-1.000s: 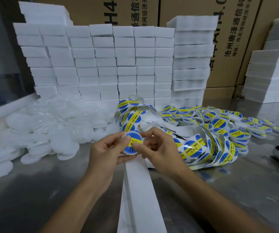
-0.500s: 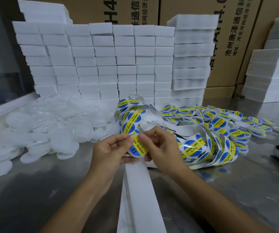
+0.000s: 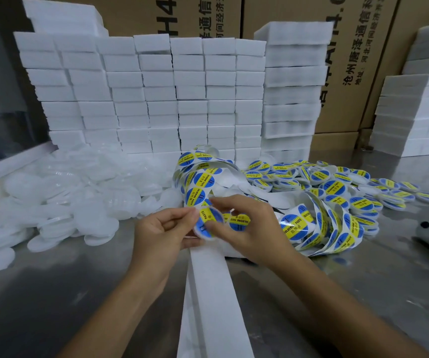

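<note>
Since the small round clear plastic lid (image 3: 200, 233) is pinched between both hands just above the far end of the long white paper backing strip (image 3: 213, 293), it reads as feather-light and thin, likely to flex if squeezed across its face. On it sits a round blue-and-yellow glossy sticker (image 3: 209, 216). The left hand (image 3: 161, 236) grips the lid's left rim with thumb and curled fingers. The right hand (image 3: 247, 228) pinches the right edge, with fingertips on the label.

I judge the sticker to be the delicate part: soft, tacky underneath, slick on top, and prone to crease or trap a bubble. The best hold is by the rim, leaving the face free for smoothing from the middle outward.

Right of the backing strip curls a coil of unpeeled blue-and-yellow stickers (image 3: 311, 228), with a heap of labelled lids (image 3: 337, 184) beyond it. Left of the strip lies a pile of bare translucent lids (image 3: 66, 197). Behind the strip's far end rises a wall of white foam blocks (image 3: 156, 99). Everything rests on a grey steel table (image 3: 53, 293).
</note>
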A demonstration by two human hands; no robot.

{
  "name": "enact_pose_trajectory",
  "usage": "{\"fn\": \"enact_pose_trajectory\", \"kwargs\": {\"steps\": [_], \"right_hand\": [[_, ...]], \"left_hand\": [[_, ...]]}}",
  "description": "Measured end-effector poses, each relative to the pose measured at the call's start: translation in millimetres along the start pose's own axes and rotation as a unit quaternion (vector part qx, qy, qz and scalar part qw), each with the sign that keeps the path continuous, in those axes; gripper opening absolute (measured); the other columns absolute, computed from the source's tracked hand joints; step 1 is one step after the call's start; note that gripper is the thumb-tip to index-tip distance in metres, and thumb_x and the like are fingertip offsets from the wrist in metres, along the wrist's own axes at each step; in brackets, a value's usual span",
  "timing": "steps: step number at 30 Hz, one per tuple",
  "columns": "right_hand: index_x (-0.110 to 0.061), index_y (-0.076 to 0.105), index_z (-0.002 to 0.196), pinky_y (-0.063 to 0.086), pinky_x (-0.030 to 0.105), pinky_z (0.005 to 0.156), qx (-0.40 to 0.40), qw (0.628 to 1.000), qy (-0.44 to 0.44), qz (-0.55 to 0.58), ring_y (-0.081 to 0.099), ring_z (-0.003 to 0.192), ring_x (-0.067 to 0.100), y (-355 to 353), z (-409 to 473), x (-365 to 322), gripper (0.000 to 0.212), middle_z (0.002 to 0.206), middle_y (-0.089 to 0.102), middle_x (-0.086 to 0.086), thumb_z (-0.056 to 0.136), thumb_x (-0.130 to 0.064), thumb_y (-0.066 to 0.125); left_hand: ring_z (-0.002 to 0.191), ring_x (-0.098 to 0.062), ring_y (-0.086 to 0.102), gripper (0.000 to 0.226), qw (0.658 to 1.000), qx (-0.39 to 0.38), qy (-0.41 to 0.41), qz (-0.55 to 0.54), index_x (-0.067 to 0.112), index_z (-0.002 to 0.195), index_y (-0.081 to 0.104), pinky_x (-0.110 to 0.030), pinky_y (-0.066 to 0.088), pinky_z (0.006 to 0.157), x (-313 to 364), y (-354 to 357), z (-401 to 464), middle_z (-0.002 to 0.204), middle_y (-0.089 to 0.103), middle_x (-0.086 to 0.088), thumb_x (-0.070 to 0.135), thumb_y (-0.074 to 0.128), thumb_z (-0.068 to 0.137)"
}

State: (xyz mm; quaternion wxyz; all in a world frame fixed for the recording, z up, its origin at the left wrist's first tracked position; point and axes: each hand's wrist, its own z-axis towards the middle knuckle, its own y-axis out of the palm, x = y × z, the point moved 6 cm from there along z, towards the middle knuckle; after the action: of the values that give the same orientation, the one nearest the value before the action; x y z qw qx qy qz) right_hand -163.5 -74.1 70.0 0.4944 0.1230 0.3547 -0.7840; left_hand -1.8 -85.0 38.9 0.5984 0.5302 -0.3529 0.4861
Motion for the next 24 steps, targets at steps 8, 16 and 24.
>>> {"fn": "enact_pose_trajectory", "kwargs": {"steps": [8,16,24], "right_hand": [[-0.022,0.071,0.121,0.048,0.03,0.099,-0.078,0.995,-0.033,-0.062,0.058,0.121,0.01,11.8,2.2,-12.2,0.046,0.129,0.065,-0.001,0.079,-0.039,0.08],[-0.016,0.074,0.1,0.046,0.019,0.09,0.074,0.995,0.035,-0.058,0.059,0.106,0.006,-25.6,14.3,19.5,0.029,0.114,0.065,0.001,0.077,-0.03,0.083],[-0.014,0.07,0.103,0.04,0.028,0.076,0.108,0.946,0.207,-0.227,0.057,0.092,0.016,-84.3,74.5,119.2,0.03,0.108,0.064,0.006,0.086,-0.038,0.074]], "left_hand": [[0.076,-0.026,0.074,0.016,0.999,0.022,-0.016,-0.03,0.001,0.099,0.072,-0.025,0.058,0.058,-0.2,-1.1,1.1,0.086,0.075,-0.017,0.008,0.067,0.086],[0.044,-0.007,0.053,0.023,0.965,0.078,0.099,0.23,0.016,0.065,0.066,-0.027,0.047,0.052,7.6,-12.5,3.6,0.049,0.061,0.005,0.024,0.072,0.086],[0.075,-0.023,0.063,0.036,0.894,0.037,-0.047,0.445,0.026,0.081,0.058,-0.035,0.052,0.067,-10.5,-9.4,-1.1,0.073,0.062,0.008,0.052,0.078,0.068]]}}
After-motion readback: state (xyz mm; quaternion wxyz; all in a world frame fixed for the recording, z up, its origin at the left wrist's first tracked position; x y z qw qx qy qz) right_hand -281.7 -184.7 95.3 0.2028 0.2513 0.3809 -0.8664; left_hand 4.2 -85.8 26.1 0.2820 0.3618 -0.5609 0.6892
